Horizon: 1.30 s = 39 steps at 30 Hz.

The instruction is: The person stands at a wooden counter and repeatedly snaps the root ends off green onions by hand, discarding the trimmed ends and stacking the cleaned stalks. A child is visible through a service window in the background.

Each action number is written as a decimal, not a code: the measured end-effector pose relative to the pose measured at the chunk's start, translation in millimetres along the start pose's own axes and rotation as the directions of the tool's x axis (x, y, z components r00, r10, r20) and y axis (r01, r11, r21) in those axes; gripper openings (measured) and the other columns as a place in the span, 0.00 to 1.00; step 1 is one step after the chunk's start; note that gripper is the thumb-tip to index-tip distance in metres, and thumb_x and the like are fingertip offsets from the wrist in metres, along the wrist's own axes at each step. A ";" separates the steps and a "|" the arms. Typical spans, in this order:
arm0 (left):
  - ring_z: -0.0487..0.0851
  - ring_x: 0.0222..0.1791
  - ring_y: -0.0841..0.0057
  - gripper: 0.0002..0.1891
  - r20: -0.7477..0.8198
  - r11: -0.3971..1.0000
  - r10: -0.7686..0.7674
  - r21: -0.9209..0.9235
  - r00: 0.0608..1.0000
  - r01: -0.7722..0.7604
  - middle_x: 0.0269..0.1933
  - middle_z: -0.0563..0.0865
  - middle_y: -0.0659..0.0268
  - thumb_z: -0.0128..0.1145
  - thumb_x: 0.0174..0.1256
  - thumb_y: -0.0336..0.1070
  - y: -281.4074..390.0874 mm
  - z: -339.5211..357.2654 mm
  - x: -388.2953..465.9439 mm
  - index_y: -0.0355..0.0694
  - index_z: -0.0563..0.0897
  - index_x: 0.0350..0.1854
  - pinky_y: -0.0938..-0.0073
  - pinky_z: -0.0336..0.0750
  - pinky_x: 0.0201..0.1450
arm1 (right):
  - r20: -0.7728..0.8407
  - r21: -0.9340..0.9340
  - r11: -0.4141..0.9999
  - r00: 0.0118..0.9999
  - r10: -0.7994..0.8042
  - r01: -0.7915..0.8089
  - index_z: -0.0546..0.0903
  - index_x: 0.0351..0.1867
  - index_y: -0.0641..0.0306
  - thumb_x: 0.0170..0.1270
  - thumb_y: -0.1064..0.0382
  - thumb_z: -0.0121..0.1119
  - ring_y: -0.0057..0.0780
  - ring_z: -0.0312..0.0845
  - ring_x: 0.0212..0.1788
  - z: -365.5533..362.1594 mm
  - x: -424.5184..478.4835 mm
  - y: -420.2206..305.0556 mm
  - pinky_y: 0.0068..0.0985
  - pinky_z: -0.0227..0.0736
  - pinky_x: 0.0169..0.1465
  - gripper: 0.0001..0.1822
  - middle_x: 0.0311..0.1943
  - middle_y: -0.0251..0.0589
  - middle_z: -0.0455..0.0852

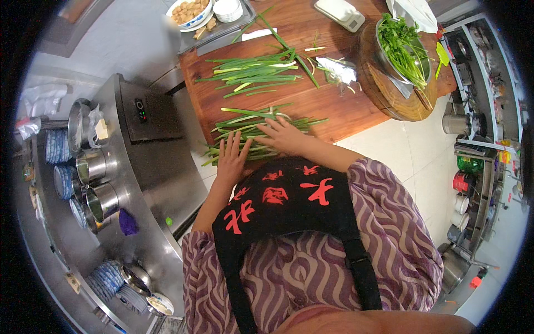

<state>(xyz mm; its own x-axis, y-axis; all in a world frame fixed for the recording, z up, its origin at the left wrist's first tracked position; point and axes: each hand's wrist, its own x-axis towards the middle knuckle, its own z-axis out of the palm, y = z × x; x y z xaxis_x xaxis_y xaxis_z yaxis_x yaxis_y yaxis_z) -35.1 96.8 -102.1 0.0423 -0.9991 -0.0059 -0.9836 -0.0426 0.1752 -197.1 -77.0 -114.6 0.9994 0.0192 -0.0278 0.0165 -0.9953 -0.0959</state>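
Note:
A loose bunch of green stalks [246, 123], apparently scallions or garlic shoots, lies along the near edge of a wooden table [354, 106]. My left hand [232, 155] rests on the left end of this bunch with its fingers spread. Farther right, my right hand [283, 135] lies flat across the middle of the stalks, fingers apart. Neither hand is closed around anything. Beyond them is a second row of similar stalks [254, 73], laid roughly side by side. Several longer stalks [302, 67] cross the table behind that row.
A knife [258, 34] lies at the back left. On a round chopping board [371, 87] at right, a metal bowl [425, 62] holds leafy greens [398, 46]. A kitchen scale [340, 14] stands behind. Scraps lie beside a crumpled white wrapper [338, 70]. A steel counter [146, 234] flanks my left.

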 end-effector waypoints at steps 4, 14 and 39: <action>0.54 0.69 0.56 0.45 -0.124 0.976 0.073 0.215 0.990 -0.045 0.68 0.57 0.53 0.66 0.44 0.51 -5.9 18.1 44.8 0.47 0.60 0.67 0.51 0.50 0.67 | -0.015 -0.031 0.999 1.000 -0.016 0.015 0.64 0.63 0.44 0.58 0.52 0.55 0.42 0.55 0.66 26.4 -4.6 9.6 0.51 0.51 0.64 0.29 0.63 0.40 0.63; 0.57 0.67 0.52 0.46 -0.050 0.986 0.064 0.159 0.997 -0.055 0.62 0.66 0.50 0.68 0.38 0.52 3.1 38.1 87.9 0.38 0.63 0.63 0.46 0.49 0.67 | -0.069 0.218 0.922 0.937 0.341 -0.320 0.75 0.47 0.65 0.57 0.64 0.48 0.44 0.70 0.54 -2.9 36.9 71.0 0.36 0.66 0.57 0.16 0.49 0.49 0.76; 0.75 0.43 0.52 0.25 0.418 0.950 -0.048 -0.262 0.907 0.171 0.39 0.76 0.47 0.57 0.55 0.56 16.4 44.2 89.7 0.33 0.77 0.37 0.59 0.72 0.45 | 0.168 0.462 0.753 0.880 0.445 -0.469 0.78 0.33 0.59 0.52 0.61 0.54 0.44 0.77 0.39 43.8 19.3 48.8 0.38 0.72 0.42 0.08 0.35 0.44 0.81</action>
<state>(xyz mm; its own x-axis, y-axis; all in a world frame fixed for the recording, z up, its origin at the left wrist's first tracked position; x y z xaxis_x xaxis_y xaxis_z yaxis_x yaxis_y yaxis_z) -55.2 6.4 -143.2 0.0124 -0.9052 -0.4249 -0.8810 -0.2108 0.4235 -178.4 -121.0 -163.5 0.8817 -0.4096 -0.2340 -0.4696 -0.7142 -0.5190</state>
